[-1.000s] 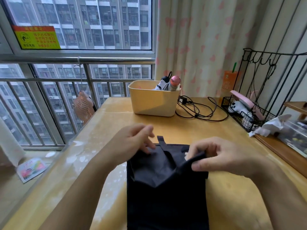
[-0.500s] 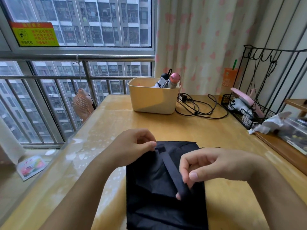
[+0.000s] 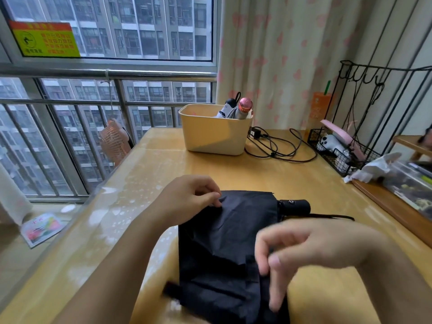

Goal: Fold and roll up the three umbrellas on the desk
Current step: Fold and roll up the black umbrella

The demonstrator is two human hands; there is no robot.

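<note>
Fabric of the black umbrella (image 3: 222, 235) covers the near middle of the desk (image 3: 233, 174), lying flat and creased. A short black strap tab (image 3: 171, 289) sticks out from its near left side. The right hand (image 3: 311, 246) hangs over the near right part of the canopy, wrist high, with fingers and thumb curled downward toward the cloth. It is smeared by motion, so I cannot tell whether it grips anything.

Farther on, the left hand (image 3: 189, 199) pinches the far left edge of the fabric between thumb and curled fingers. At the far right end the umbrella's black handle (image 3: 295, 206) rests on the desk, and a thin black cord (image 3: 332, 216) trails from it to the right.

Beyond, well apart from the hands, a cream bin (image 3: 210, 136) stands on the desk. Inside it lean an umbrella with a pink end (image 3: 245, 105) and, just beside it on the left, an umbrella with a black end (image 3: 230, 102). A tangled black cable (image 3: 280, 148) lies just right of the bin. A black wire rack (image 3: 350, 157) stands at the far right edge, before a curtain with pink hearts (image 3: 280, 54).
</note>
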